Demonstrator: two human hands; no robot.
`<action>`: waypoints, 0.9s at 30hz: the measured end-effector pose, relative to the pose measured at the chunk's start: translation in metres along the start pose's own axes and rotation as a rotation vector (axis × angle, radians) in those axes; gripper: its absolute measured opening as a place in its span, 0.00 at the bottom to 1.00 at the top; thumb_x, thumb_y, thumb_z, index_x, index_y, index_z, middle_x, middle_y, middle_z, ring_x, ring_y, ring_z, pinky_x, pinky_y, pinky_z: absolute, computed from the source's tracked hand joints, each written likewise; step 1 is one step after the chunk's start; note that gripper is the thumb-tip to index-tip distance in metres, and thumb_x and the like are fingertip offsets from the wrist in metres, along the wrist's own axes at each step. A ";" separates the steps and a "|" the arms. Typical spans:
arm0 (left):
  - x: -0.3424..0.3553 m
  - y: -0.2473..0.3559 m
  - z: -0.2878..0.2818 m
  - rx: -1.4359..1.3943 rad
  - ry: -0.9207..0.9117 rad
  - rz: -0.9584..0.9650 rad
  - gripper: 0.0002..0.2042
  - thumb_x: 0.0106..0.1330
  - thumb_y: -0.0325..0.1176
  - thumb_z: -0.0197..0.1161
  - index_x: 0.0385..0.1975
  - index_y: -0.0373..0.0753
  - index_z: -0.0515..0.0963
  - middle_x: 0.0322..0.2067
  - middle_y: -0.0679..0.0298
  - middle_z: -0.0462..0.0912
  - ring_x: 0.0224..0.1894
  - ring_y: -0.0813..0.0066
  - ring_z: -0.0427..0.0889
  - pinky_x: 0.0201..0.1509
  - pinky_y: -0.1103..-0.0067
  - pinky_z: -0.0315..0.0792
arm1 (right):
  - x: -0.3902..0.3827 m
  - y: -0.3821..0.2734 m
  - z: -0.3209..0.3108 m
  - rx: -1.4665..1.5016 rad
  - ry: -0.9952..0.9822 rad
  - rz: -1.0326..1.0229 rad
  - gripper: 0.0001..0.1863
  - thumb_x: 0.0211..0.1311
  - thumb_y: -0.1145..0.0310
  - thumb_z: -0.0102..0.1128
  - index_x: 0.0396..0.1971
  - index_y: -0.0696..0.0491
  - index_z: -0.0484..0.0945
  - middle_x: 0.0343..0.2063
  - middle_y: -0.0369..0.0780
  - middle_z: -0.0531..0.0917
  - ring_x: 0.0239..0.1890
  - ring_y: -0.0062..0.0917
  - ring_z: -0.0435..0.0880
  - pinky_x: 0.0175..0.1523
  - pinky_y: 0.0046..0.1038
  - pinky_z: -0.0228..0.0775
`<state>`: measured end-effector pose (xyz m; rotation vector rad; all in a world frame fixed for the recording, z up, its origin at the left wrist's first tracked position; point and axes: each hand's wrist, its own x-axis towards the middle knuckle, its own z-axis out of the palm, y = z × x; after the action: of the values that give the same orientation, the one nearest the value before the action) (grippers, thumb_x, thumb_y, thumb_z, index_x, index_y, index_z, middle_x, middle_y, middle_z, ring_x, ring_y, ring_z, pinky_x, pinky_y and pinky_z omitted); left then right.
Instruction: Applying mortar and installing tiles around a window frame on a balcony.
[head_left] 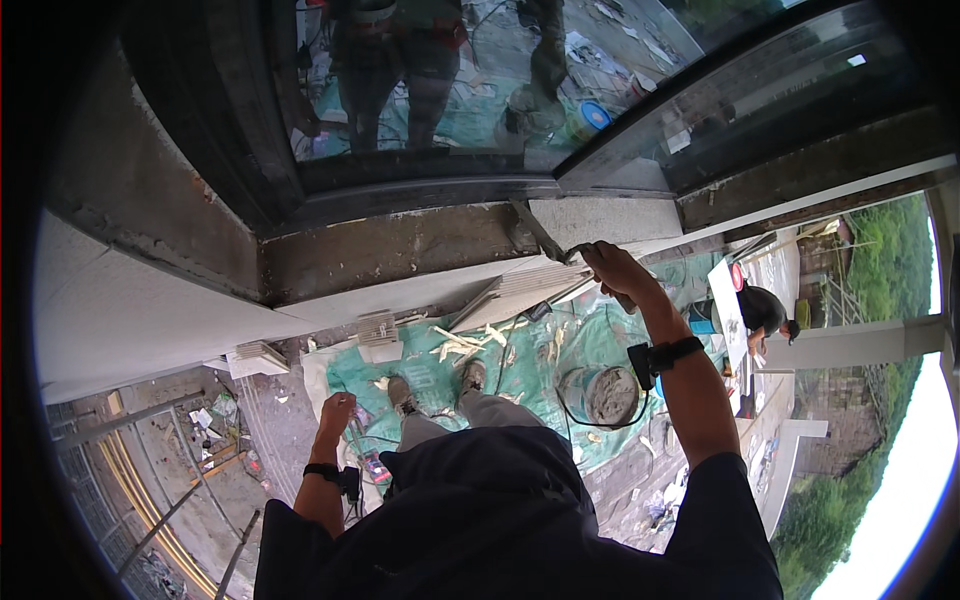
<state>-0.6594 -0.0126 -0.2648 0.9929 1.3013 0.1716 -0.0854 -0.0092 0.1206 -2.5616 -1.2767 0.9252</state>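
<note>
My right hand (612,270) is closed round the handle of a trowel (541,234). Its grey blade lies at the window ledge, where brown mortar (400,246) meets the left end of a pale slab (605,219) set on the ledge. Low at my left side, my left hand (338,408) is held with curled fingers, apart from the wall. Whether anything is inside that fist is hidden. A bucket of grey mortar (610,396) stands on the floor below my right forearm.
A dark-framed window (430,190) rises behind the ledge. Pale slabs (520,292) lean against the wall below. Green sheeting (540,400) with scraps covers the floor round my feet. At right a co-worker (762,312) bends over a white board (727,312). Metal poles (195,480) stand left.
</note>
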 end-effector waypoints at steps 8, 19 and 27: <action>-0.017 -0.048 -0.009 0.119 0.000 -0.103 0.15 0.64 0.39 0.63 0.37 0.30 0.81 0.28 0.61 0.83 0.28 0.75 0.79 0.34 0.76 0.73 | -0.039 0.031 0.034 0.506 -0.127 0.213 0.15 0.70 0.58 0.46 0.30 0.55 0.68 0.18 0.37 0.73 0.13 0.21 0.72 0.17 0.27 0.65; -0.012 -0.029 -0.014 0.155 -0.020 -0.083 0.16 0.63 0.40 0.64 0.40 0.31 0.81 0.30 0.60 0.84 0.33 0.74 0.81 0.38 0.76 0.74 | -0.060 -0.012 0.071 0.435 0.035 0.085 0.20 0.68 0.55 0.48 0.39 0.61 0.71 0.21 0.42 0.77 0.16 0.24 0.78 0.22 0.29 0.71; -0.001 -0.008 -0.017 0.120 -0.023 -0.020 0.14 0.65 0.38 0.63 0.39 0.31 0.81 0.31 0.60 0.84 0.32 0.74 0.81 0.37 0.77 0.74 | -0.056 -0.016 0.083 0.563 -0.054 0.085 0.19 0.67 0.56 0.48 0.38 0.60 0.71 0.19 0.40 0.76 0.14 0.27 0.77 0.20 0.31 0.69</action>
<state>-0.6777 -0.0093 -0.2690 1.0806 1.3117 0.0672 -0.1696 -0.0541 0.0858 -2.1665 -0.7714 1.1758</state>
